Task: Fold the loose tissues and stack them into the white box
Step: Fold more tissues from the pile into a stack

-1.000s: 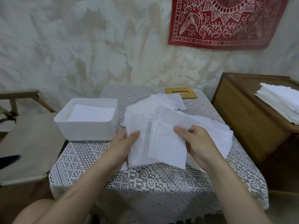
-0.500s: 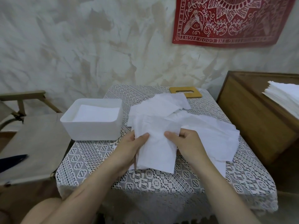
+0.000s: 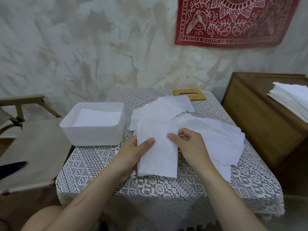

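- Head view: white rectangular plastic box [image 3: 93, 134] on lace-covered table [image 3: 100, 164]; a flat stack of white tissues [image 3: 98, 118] lies inside.
- Pile of loose white tissues [image 3: 208, 130]: just right of the box.
- Folded white tissue [image 3: 158, 157]: right of the box, nearer the camera.
- Left hand [image 3: 133, 152]: thumb on top, pinching the folded tissue's left edge.
- Right hand [image 3: 190, 145]: fingers curled, thumb pinching its right edge.

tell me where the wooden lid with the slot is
In the head view the wooden lid lies flat at the far right of the lace-covered table, just behind the loose tissues.
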`<state>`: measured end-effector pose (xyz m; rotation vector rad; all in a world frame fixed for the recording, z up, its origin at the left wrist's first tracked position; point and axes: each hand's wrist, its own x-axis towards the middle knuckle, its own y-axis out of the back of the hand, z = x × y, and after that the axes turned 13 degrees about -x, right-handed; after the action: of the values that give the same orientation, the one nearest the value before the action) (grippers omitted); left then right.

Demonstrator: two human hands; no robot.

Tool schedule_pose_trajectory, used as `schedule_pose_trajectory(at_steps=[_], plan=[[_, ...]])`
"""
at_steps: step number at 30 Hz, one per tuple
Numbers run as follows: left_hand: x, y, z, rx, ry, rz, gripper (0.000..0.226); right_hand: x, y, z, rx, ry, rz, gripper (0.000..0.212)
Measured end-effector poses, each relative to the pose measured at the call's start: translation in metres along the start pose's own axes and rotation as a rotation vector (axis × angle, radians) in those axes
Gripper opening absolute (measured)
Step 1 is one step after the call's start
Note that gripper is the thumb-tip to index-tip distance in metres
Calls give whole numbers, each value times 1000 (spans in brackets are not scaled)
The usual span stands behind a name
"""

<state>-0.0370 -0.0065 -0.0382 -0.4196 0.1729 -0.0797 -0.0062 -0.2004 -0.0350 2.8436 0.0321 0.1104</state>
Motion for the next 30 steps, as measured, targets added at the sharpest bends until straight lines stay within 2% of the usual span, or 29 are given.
schedule_pose_trajectory(at_steps=[3, 6, 9, 18, 22, 24, 26, 30], plan=[[1, 2, -1, -2, 3, 4, 36, 1, 0, 1, -54, 8, 38, 27], [1, 3, 0, -13, 0, 11, 36, 2, 4, 2, -39, 13, 46, 21], [0, 1, 1, -29, -3, 2, 45, 0, 4, 0, -7, 22, 21, 12], [0, 0, 0, 0, -17, -6, 52, -2, -5, 0, -45, 3, 31, 12], [0, 3, 0, -38, -13, -16, 58, -7, -2, -5, -111, -81, -107, 26], [1, 4, -1, -34, -21, -12, 51, -12, -3, -7, -86, -62, -182, 23], [3, 3, -3, -12, -35, 6, 43, -14, -4, -9, -13, -42, -175, 15], [3, 1, -6, 54, -73, 23, 50, -14, -9, -7, -14, -20, -123, 11]])
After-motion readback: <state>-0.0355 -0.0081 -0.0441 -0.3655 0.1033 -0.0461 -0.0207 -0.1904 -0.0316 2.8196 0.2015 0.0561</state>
